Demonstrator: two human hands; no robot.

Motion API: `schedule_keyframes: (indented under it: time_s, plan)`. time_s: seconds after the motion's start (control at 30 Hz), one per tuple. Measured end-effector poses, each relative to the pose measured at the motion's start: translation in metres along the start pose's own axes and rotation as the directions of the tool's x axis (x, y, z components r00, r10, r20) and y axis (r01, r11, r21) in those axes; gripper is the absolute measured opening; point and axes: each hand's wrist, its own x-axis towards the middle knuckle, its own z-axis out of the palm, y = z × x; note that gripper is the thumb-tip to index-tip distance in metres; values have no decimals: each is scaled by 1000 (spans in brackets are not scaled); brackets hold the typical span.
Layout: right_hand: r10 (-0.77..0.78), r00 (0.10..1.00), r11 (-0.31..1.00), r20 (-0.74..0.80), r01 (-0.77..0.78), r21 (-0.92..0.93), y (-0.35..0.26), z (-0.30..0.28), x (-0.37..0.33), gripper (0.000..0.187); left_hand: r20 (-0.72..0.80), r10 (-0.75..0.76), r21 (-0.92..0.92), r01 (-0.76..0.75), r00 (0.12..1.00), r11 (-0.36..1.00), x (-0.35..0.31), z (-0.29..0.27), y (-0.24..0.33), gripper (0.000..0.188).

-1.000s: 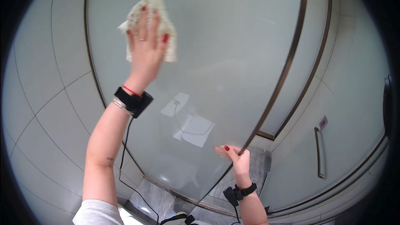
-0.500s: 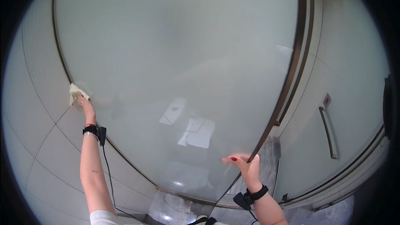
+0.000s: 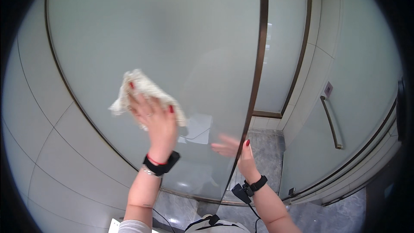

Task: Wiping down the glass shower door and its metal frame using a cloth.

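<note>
My left hand [image 3: 156,118] presses a pale cream cloth [image 3: 148,87] flat against the frosted glass door [image 3: 185,30]. Its fingers spread over the cloth, slightly blurred. At the door's dark metal edge [image 3: 257,60], low on the right, is my right hand [image 3: 246,162]. The thumb lies on the near side, and the fingers show faintly through the glass from behind, so the hand is wrapped round the edge. Black straps with small dark devices sit on both wrists, cables trailing down.
Beyond the door edge, a doorway shows grey marble-look floor [image 3: 263,155] and another framed glass panel [image 3: 282,51]. Farther right stands a glass door with a long metal handle [image 3: 331,123]. Pale tiled wall [image 3: 64,168] runs along the left.
My left hand and the cloth have moved right, from the door's left edge onto the glass. The door has swung, its free edge shifting left and exposing more of the doorway.
</note>
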Motion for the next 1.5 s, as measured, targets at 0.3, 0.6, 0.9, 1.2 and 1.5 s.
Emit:
schedule_keyframes:
  time_s: [0.3, 0.6, 0.9, 1.2, 1.5]
  plan:
    - [-92, 943, 948, -319, 181, 261, 32, -7, 6, 59, 246, 142, -277, -71, 959, 958, -17, -13, 124, 53]
    - [38, 998, 997, -55, -34, 72, 3, 4, 5, 96, -26, -37, -209, 30, 999, 977, -31, 12, -22, 66]
    - [18, 993, 1000, -114, -17, 8, 10, -2, -1, 90, -89, -578, -540, 448, 811, 712, 8, 12, -280, 58]
    - [-37, 988, 999, -152, 37, -4, 8, 4, 4, 90, 16, -777, -549, 655, 630, 519, 6, 12, -355, 64]
    - [-87, 996, 996, -19, 88, 35, 13, -4, 5, 81, 57, -596, -430, 559, 801, 709, -48, 17, -147, 64]
